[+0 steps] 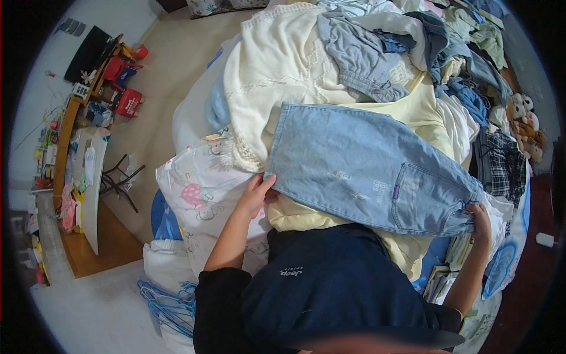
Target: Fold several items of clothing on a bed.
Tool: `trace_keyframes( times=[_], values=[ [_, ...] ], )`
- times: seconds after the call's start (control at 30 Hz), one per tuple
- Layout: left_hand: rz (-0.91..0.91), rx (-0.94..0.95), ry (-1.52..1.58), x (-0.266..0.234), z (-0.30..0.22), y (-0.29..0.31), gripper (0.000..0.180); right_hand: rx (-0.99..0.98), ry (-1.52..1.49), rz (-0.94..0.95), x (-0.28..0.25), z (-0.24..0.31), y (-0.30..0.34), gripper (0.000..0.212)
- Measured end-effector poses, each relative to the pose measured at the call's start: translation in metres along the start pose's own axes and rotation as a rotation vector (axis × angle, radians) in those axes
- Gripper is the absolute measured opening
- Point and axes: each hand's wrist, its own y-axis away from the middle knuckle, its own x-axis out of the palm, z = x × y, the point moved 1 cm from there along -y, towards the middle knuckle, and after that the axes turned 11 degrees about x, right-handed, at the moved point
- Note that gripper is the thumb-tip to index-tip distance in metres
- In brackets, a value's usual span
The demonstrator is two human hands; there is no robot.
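Light blue denim pants lie stretched sideways in front of me, folded lengthwise, with a back pocket and pale printing showing. My left hand pinches the near corner of the leg hem. At the gathered waistband on the right, my right hand is closed round the near edge. Beneath the pants is a pale yellow garment, part of it showing near my body. A cream knitted piece with fringe spreads beyond the hem. Just left of my left hand lies white cloth with a pink strawberry print.
A large heap of clothes rises at the far right, grey-blue shorts among it. Plush toys line the right edge. Blue cord or hangers lie lower left. A folding stool and cluttered desk stand on the left.
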Motion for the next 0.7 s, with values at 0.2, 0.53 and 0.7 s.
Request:
trace_keyframes(
  times=[0.2,0.53,0.7],
  values=[
    [0.197,-0.244,0.541,-0.033,0.016,-0.014,0.05,-0.021,0.004,0.038,0.003,-0.005,0.003,0.039],
    [0.096,-0.31,0.338,0.014,-0.034,-0.035,0.054,-0.197,0.045,0.089,0.034,0.003,0.032,0.048],
    [0.051,-0.064,0.252,0.011,-0.028,-0.033,0.055,-0.215,0.023,0.026,0.051,0.014,0.042,0.038]
  ],
)
